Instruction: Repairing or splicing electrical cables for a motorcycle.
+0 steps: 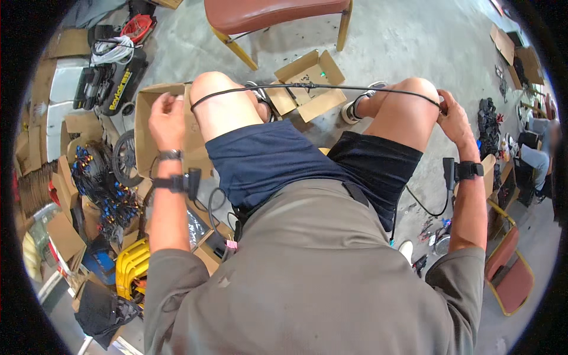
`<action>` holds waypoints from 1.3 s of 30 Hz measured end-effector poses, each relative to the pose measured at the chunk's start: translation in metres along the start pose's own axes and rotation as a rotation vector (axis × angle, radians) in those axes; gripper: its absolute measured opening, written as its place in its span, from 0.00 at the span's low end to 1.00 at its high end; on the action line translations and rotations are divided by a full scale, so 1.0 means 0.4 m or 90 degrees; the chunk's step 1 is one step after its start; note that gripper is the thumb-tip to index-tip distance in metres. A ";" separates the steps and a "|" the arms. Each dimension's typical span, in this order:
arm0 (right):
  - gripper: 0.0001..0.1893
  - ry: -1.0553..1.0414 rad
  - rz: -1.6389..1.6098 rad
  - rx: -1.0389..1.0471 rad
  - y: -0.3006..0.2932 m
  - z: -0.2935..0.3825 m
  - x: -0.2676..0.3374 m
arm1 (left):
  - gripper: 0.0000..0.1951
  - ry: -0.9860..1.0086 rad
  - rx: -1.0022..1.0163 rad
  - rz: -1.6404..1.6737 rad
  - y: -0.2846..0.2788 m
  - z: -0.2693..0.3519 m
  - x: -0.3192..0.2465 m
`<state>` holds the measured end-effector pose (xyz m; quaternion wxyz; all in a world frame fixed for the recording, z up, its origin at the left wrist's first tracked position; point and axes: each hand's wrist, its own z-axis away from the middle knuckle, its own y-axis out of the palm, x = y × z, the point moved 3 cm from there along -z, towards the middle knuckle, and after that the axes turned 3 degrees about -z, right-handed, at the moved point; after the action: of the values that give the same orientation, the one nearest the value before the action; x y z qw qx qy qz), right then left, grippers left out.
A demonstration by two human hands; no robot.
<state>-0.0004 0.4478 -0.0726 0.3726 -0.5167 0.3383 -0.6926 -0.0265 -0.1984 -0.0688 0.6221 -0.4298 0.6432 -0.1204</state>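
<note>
A black cable (275,86) lies across both of my knees, with a thicker joined part near its middle. At the outer side of one knee, my right hand (453,116) has its fingers closed on the end of this cable. My left hand (167,116) is raised over the edge of a cardboard box (143,133) beside the other knee. Its fingers are curled and slightly blurred, and whether anything is between them cannot be told. Both wrists carry black strapped devices.
An open cardboard box (330,104) with small bits inside stands on the floor between my feet. A padded chair (275,15) is in front. Bundled wires (106,191), a yellow plastic crate (131,266) and a small wheel (126,157) lie at left. A person (537,159) sits far right.
</note>
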 end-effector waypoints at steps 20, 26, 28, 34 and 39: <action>0.30 0.065 -0.206 -0.124 0.054 0.147 0.004 | 0.11 0.533 0.458 -0.014 0.257 0.210 -0.461; 0.33 0.067 -0.124 -0.137 0.030 0.153 0.032 | 0.08 0.488 0.460 -0.035 0.277 0.211 -0.446; 0.33 0.059 -0.184 -0.142 0.015 0.164 0.047 | 0.06 0.445 0.457 -0.013 0.262 0.198 -0.459; 0.23 0.207 -0.419 -0.331 -0.023 0.217 -0.081 | 0.04 0.406 0.510 0.021 0.280 0.171 -0.469; 0.22 0.272 -0.563 -0.466 0.045 0.264 -0.200 | 0.05 0.390 0.499 0.024 0.293 0.167 -0.462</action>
<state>0.1199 0.4994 -0.1002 -0.2280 -0.5523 0.3754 -0.7086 -0.0398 0.0274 -0.0340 0.5212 -0.0968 0.7105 -0.4628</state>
